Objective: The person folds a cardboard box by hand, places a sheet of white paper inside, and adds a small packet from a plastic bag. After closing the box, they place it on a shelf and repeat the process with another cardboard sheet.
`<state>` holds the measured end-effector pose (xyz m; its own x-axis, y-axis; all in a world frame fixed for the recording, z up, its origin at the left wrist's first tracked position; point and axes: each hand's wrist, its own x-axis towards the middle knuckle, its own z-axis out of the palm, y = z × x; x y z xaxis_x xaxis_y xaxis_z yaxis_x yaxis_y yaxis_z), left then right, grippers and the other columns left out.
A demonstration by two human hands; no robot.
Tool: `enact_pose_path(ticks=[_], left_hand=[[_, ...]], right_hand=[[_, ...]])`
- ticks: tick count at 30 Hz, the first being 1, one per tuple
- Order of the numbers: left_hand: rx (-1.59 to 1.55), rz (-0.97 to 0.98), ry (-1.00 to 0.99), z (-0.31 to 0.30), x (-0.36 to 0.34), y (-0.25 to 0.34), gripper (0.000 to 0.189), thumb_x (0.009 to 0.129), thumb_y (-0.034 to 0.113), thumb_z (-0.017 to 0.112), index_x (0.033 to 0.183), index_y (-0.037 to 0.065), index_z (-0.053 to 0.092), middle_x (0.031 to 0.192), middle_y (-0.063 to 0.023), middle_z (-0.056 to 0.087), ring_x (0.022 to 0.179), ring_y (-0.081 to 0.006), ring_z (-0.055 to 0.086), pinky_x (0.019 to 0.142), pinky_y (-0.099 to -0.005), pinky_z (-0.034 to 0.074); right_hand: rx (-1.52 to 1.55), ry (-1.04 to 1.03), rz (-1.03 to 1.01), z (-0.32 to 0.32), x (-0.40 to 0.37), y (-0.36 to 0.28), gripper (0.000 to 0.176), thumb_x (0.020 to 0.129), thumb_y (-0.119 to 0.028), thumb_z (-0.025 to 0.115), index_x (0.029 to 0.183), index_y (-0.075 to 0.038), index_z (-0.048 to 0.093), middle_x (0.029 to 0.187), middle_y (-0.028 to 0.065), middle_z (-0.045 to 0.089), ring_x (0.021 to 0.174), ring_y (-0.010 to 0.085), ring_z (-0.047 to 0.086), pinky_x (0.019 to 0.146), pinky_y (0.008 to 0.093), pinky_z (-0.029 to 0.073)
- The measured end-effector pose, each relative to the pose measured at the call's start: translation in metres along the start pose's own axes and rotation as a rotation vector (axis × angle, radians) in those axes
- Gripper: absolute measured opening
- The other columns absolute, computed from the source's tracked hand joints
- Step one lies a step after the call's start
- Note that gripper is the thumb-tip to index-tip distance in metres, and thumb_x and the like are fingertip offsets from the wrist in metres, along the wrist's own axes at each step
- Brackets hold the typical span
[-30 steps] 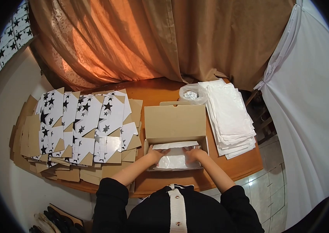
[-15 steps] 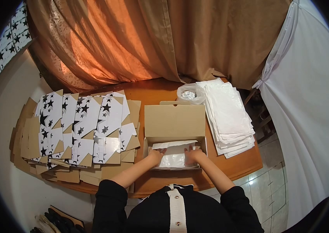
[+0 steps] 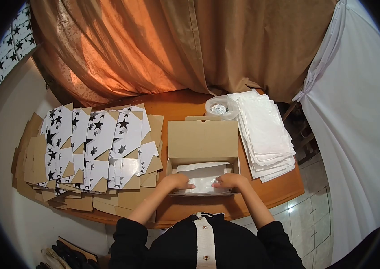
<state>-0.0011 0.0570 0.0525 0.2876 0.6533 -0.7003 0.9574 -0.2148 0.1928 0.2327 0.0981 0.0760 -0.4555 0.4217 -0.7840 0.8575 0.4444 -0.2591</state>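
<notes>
An open cardboard box (image 3: 202, 139) sits before me with its lid raised at the back. Inside it lies a white sheet (image 3: 202, 167), thin and a little shiny, lining the box and standing up along the far side. My left hand (image 3: 178, 181) is curled at the near left of the box, its thumb pressed on the sheet. At the near right, my right hand (image 3: 230, 180) grips the same sheet, thumb pointing inward. The fingertips of both hands are partly hidden.
Left of the box, flat cardboard box blanks (image 3: 122, 134) with black stars lie in overlapping piles. A stack of white sheets (image 3: 266, 134) lies to the right. Behind the box, a clear plastic bag (image 3: 219, 109) holds small silvery items. The wooden table (image 3: 185, 213) has a curtain (image 3: 244, 45) behind it.
Both hands have drawn back toward me, from spread over the sheet inside the box to its near edge. Their fingers have curled, with thumbs now on the sheet.
</notes>
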Motion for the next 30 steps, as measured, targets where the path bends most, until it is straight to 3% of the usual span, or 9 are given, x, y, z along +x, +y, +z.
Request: enact_pose_path(ticks=[2, 4, 6, 10, 12, 16, 23, 28, 30], left_hand=[[-0.384, 0.253, 0.004, -0.004, -0.022, -0.003, 0.065, 0.082, 0.057, 0.046, 0.105, -0.002, 0.06, 0.107, -0.0218, 0.059, 0.101, -0.0332, 0.056, 0.085, -0.0347, 0.045], [-0.413, 0.3, -0.014, -0.001, -0.033, -0.006, 0.059, 0.084, 0.054, 0.046, 0.109, 0.002, 0.06, 0.099, -0.02, 0.062, 0.098, -0.032, 0.058, 0.083, -0.0349, 0.045], [-0.458, 0.49, -0.02, 0.002, -0.044, -0.006, 0.05, 0.086, 0.049, 0.048, 0.104, 0.005, 0.062, 0.095, -0.0165, 0.064, 0.088, -0.027, 0.06, 0.078, -0.034, 0.046], [-0.443, 0.424, 0.025, 0.011, -0.037, -0.011, 0.044, 0.087, 0.045, 0.049, 0.099, 0.004, 0.063, 0.088, -0.0129, 0.065, 0.078, -0.0215, 0.06, 0.072, -0.0327, 0.046], [-0.519, 0.433, -0.07, 0.006, -0.037, -0.009, 0.046, 0.088, 0.045, 0.049, 0.094, 0.001, 0.062, 0.083, -0.0122, 0.065, 0.072, -0.0196, 0.058, 0.069, -0.0333, 0.045], [-0.547, 0.462, -0.081, 0.009, -0.026, -0.011, 0.045, 0.088, 0.043, 0.049, 0.098, 0.001, 0.062, 0.087, -0.0126, 0.065, 0.079, -0.0195, 0.059, 0.073, -0.0323, 0.045], [-0.628, 0.474, 0.233, -0.001, -0.028, -0.012, 0.042, 0.088, 0.037, 0.051, 0.11, 0.001, 0.057, 0.101, -0.0156, 0.063, 0.093, -0.0246, 0.059, 0.083, -0.0324, 0.045], [-0.685, 0.384, 0.412, -0.011, -0.033, -0.009, 0.035, 0.086, 0.029, 0.053, 0.109, 0.002, 0.058, 0.104, -0.0158, 0.062, 0.094, -0.0288, 0.059, 0.084, -0.0351, 0.044], [-0.511, 0.358, 0.566, -0.009, -0.026, -0.007, 0.031, 0.085, 0.021, 0.052, 0.112, 0.006, 0.057, 0.113, -0.0148, 0.058, 0.105, -0.0318, 0.053, 0.089, -0.0387, 0.042]], right_hand=[[0.248, 0.202, -0.325, 0.009, -0.019, 0.005, 0.061, 0.085, -0.056, 0.043, 0.119, -0.006, 0.053, 0.115, 0.0181, 0.056, 0.108, 0.0305, 0.052, 0.091, 0.035, 0.041], [0.238, 0.181, -0.392, 0.012, -0.033, 0.004, 0.058, 0.085, -0.054, 0.044, 0.118, -0.007, 0.054, 0.113, 0.0175, 0.057, 0.106, 0.03, 0.053, 0.09, 0.0344, 0.041], [0.225, 0.161, -0.461, 0.017, -0.033, 0.007, 0.055, 0.086, -0.052, 0.044, 0.118, -0.008, 0.055, 0.111, 0.0169, 0.058, 0.104, 0.0295, 0.054, 0.089, 0.0338, 0.042], [0.323, 0.07, -0.444, 0.019, -0.022, 0.011, 0.044, 0.089, -0.042, 0.045, 0.114, -0.008, 0.057, 0.108, 0.014, 0.061, 0.1, 0.0268, 0.056, 0.087, 0.0328, 0.043], [0.347, 0.061, -0.437, 0.017, -0.018, 0.011, 0.039, 0.091, -0.038, 0.045, 0.115, -0.01, 0.057, 0.108, 0.0128, 0.061, 0.1, 0.0242, 0.057, 0.087, 0.0309, 0.043], [0.286, 0.072, -0.456, 0.012, -0.008, 0.012, 0.03, 0.088, -0.029, 0.051, 0.106, -0.008, 0.061, 0.099, 0.0125, 0.063, 0.093, 0.0261, 0.059, 0.082, 0.0327, 0.044], [0.133, 0.347, -0.325, 0.018, 0.023, 0.017, 0.022, 0.08, -0.018, 0.052, 0.093, -0.005, 0.064, 0.09, 0.0166, 0.063, 0.086, 0.0321, 0.059, 0.078, 0.0385, 0.045], [0.084, 0.365, -0.296, 0.019, 0.027, 0.012, 0.021, 0.079, -0.016, 0.05, 0.092, -0.006, 0.063, 0.089, 0.0161, 0.064, 0.086, 0.0326, 0.059, 0.077, 0.04, 0.046], [0.089, 0.364, -0.324, 0.02, 0.026, 0.01, 0.021, 0.078, -0.015, 0.05, 0.092, -0.006, 0.063, 0.088, 0.0159, 0.064, 0.085, 0.0325, 0.06, 0.077, 0.0399, 0.046]])
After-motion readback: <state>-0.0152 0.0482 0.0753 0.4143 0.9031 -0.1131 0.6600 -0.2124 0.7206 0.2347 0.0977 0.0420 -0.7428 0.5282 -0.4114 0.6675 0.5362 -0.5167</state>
